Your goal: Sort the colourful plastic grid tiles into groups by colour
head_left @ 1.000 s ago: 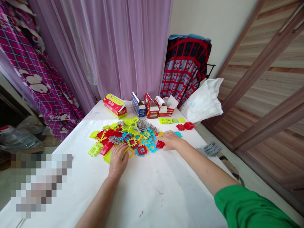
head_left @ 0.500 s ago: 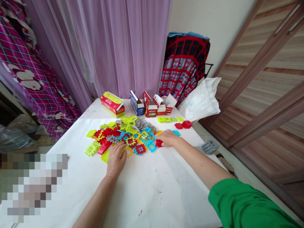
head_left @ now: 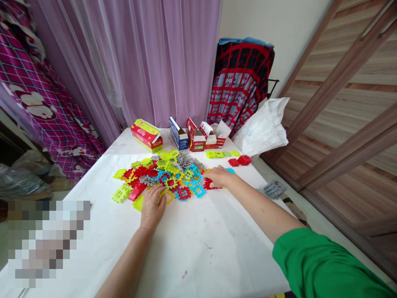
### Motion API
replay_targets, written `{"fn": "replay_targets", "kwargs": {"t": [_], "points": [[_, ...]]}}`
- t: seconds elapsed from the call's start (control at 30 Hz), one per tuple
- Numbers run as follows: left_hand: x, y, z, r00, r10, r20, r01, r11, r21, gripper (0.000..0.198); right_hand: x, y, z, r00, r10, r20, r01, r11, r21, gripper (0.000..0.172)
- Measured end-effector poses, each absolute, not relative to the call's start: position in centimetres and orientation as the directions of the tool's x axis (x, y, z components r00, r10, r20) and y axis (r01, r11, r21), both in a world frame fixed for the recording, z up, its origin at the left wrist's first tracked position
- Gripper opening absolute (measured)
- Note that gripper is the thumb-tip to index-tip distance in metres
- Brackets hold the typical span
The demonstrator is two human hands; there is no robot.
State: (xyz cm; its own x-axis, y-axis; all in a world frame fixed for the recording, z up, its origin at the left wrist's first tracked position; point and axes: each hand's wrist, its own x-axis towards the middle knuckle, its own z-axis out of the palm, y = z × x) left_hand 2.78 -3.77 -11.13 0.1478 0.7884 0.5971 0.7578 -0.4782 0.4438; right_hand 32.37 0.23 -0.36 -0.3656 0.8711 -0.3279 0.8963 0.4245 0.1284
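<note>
A heap of plastic interlocking building pieces [head_left: 167,169] in lime, red, blue, yellow and grey lies on the white table. My left hand [head_left: 152,205] rests at its near edge, fingers stretched over the pieces beside a red block [head_left: 137,191] and a yellow frame piece [head_left: 169,197]. At the heap's right side, my right hand [head_left: 219,177] is closed over a red toothed piece [head_left: 209,184], which shows below the fingers. Some blue pieces [head_left: 230,170] lie just behind that hand. Its fingertips are partly hidden.
Behind the heap stand a red and lime box [head_left: 146,134], a blue box [head_left: 179,134] and open red boxes [head_left: 196,138]. A lime row [head_left: 221,154] and red pieces [head_left: 241,160] lie at the right. A white bag [head_left: 263,130] stands by the table's far right corner.
My right hand has shifted slightly, and more of the red piece shows under it. My left hand stays nearly in place on the heap.
</note>
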Motion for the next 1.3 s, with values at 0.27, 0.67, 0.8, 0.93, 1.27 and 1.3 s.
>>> {"fn": "replay_targets", "kwargs": {"t": [0.27,0.67,0.8,0.93,1.27,1.3], "points": [[2.8,-3.8,-11.2,0.129,0.802,0.584,0.757,-0.460,0.464,0.027,32.8,0.4,-1.2,-0.356,0.862,-0.361,0.888,0.432,0.155,0.041],[2.9,-3.8,-11.1,0.135,0.797,0.589,0.757,-0.466,0.458,0.028,33.4,0.1,-0.7,-0.393,0.864,-0.315,0.881,0.452,0.141,0.026],[2.9,-3.8,-11.1,0.140,0.789,0.599,0.753,-0.477,0.453,0.028,33.3,-0.4,-1.4,-0.362,0.868,-0.340,0.876,0.442,0.195,0.023],[2.9,-3.7,-11.1,0.144,0.788,0.598,0.750,-0.481,0.454,0.029,32.9,-0.8,-1.7,-0.354,0.878,-0.323,0.879,0.430,0.204,0.024],[2.8,-3.7,-11.1,0.135,0.803,0.581,0.747,-0.468,0.472,0.029,31.1,-1.0,-0.4,-0.338,0.885,-0.319,0.896,0.407,0.179,0.020],[2.8,-3.7,-11.1,0.132,0.804,0.580,0.747,-0.466,0.475,0.029,31.2,-1.0,-0.4,-0.330,0.887,-0.322,0.897,0.401,0.185,0.020]]}}
